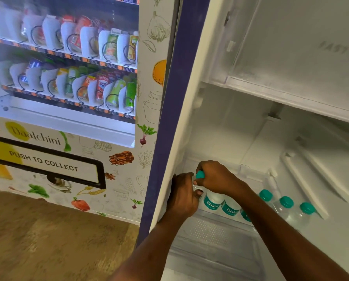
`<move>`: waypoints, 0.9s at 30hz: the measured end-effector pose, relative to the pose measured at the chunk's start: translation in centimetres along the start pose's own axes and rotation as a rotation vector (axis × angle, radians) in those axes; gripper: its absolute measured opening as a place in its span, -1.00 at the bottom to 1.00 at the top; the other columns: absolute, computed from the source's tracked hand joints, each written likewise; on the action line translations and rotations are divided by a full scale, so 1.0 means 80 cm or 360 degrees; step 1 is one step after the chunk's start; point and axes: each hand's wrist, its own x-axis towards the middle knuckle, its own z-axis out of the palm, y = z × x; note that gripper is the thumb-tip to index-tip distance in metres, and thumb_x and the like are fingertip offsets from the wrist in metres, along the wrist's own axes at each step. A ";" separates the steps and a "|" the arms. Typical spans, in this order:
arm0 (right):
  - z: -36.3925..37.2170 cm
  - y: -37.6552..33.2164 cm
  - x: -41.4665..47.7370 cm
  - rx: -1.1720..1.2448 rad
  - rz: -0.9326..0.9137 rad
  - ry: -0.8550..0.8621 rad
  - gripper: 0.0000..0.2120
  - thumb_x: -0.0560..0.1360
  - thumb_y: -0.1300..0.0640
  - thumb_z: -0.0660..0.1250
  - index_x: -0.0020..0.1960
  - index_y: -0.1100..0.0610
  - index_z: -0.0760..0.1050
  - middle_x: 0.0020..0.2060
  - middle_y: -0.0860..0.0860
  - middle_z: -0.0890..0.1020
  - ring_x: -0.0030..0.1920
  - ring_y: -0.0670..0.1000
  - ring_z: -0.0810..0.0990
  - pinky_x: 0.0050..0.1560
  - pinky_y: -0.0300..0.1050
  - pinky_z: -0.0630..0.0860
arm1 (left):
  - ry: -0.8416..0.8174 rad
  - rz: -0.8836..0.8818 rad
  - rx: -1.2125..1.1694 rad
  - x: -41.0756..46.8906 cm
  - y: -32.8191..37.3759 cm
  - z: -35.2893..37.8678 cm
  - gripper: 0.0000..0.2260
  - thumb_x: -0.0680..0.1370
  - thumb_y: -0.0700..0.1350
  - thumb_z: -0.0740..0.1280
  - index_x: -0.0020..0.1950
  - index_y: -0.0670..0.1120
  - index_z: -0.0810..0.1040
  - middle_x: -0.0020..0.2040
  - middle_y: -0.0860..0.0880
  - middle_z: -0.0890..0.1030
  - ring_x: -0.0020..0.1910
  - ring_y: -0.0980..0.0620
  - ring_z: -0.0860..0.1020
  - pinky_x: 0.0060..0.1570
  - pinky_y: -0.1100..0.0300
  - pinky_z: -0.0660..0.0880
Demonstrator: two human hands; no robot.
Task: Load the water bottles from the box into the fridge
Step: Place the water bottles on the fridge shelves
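I see the right hand (216, 179) clenched round the teal cap of a clear plastic water bottle (200, 175), with the left hand (182, 196) gripping its shoulder just below. The bottle stands at the left end of a row of matching teal-capped bottles (286, 202), low inside the open white fridge (190, 118).

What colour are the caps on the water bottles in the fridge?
Teal, a blue-green; the head view shows it best on the bottle caps at the right.
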 end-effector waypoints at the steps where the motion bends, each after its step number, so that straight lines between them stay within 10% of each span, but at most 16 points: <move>1: 0.000 0.001 0.000 0.0013 -0.0005 0.0009 -0.63 0.49 -0.06 0.36 0.18 0.15 0.49 0.07 0.09 0.59 -0.09 -0.05 0.48 -0.02 -0.20 0.45 | 0.0066 0.0037 0.0066 0.001 -0.002 0.002 -0.63 0.61 0.16 0.05 0.27 -0.02 0.41 0.12 -0.01 0.55 0.12 0.01 0.55 0.29 0.06 0.42; 16: 0.018 0.015 -0.009 0.0115 -0.0159 0.0572 -0.54 0.51 -0.04 0.35 0.31 0.17 0.43 0.17 0.18 0.49 0.18 0.15 0.47 0.15 -0.07 0.42 | 0.0286 0.0166 -0.0280 -0.022 0.010 -0.002 -0.16 0.50 0.43 -0.06 0.43 -0.26 0.26 0.35 -0.23 0.40 0.31 -0.12 0.39 0.34 0.11 0.29; 27: 0.082 -0.044 -0.072 0.0724 -0.0575 0.1362 -0.42 0.31 0.11 0.43 0.27 0.24 0.39 0.24 0.21 0.41 0.26 0.22 0.34 0.28 0.09 0.35 | 0.0248 0.0281 -0.0063 -0.146 -0.004 -0.036 -0.37 0.51 -0.05 0.26 0.50 -0.21 0.11 0.35 -0.20 0.36 0.32 -0.13 0.37 0.36 0.09 0.28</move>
